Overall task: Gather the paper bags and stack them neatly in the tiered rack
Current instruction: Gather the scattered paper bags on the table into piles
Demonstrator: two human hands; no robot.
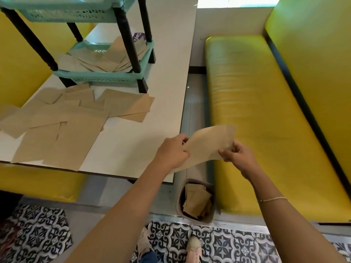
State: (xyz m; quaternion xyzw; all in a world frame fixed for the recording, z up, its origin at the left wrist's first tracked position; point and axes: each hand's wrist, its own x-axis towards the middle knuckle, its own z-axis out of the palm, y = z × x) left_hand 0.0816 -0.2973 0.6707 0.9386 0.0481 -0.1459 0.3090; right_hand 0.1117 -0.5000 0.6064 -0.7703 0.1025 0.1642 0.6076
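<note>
Pinching one paper bag [208, 147] between your left hand [171, 153] and right hand [236, 155] beside the table [167, 73], you have some bags in the rack's bottom tier [106, 77], many scattered bags [62, 124] left.

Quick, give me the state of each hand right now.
Left hand: closed, pinching one end of the paper bag.
Right hand: closed, pinching the other end of the same bag.
</note>
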